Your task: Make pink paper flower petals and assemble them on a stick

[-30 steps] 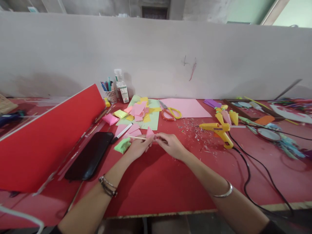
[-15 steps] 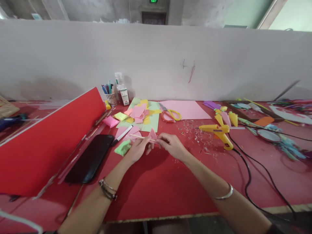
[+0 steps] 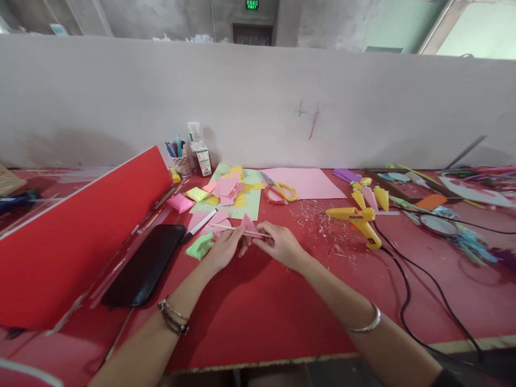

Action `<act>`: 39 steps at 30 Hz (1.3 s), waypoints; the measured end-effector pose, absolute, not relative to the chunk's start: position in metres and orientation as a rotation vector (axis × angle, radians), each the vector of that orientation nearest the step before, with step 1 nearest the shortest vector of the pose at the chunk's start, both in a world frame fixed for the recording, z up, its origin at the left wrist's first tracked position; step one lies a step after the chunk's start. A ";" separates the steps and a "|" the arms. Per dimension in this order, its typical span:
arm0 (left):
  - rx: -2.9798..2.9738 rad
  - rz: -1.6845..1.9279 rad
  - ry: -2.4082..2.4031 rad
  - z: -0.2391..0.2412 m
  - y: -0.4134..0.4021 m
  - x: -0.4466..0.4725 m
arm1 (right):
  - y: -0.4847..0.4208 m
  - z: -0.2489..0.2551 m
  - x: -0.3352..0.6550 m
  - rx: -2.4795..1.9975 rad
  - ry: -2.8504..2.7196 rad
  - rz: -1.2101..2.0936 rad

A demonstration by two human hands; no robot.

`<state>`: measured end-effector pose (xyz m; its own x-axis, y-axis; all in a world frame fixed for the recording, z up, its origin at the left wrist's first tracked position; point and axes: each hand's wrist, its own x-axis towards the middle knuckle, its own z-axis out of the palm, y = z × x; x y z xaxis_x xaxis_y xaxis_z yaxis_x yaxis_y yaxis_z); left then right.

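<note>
My left hand (image 3: 226, 248) pinches a small pink piece of paper (image 3: 249, 222) that stands up in a point above the fingers. Across the paper lies a thin pale wooden stick (image 3: 221, 226), its left end poking out past my left thumb. At the stick's other end, my right hand (image 3: 281, 244) grips it between thumb and fingers. Both hands hover just above the red tabletop, close together. Left of them are a crumpled green clay packet (image 3: 200, 246) and a black marker with a white barrel (image 3: 203, 222) on pink paper scraps.
A yellow glue gun (image 3: 358, 217) with a black cord lies to the right, amid glue shreds. Scissors (image 3: 280, 191) rest by a pink sheet (image 3: 314, 181). On the left are a black phone (image 3: 147, 266) and a slanted red board (image 3: 80, 236). A white partition (image 3: 250, 102) rises behind.
My right fingers have slid a little along the stick toward its right end, so more of it shows. The pink paper stays in my left hand. The view has shifted slightly.
</note>
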<state>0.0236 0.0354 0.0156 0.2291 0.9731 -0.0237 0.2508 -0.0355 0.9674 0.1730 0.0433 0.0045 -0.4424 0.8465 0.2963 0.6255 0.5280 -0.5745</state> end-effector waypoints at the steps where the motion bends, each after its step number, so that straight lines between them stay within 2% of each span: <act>1: 1.492 0.907 1.205 0.016 0.036 0.024 | 0.043 0.005 0.173 -1.195 -2.228 0.514; 12: 1.415 0.901 1.092 0.009 0.039 0.022 | 0.043 0.005 0.173 -1.235 -2.255 0.414; 25: 1.473 1.044 1.072 0.006 0.044 0.020 | 0.043 0.008 0.171 -1.104 -2.048 0.787; 39: 1.469 1.154 1.072 0.006 0.044 0.019 | 0.044 0.006 0.170 -1.105 -2.023 0.812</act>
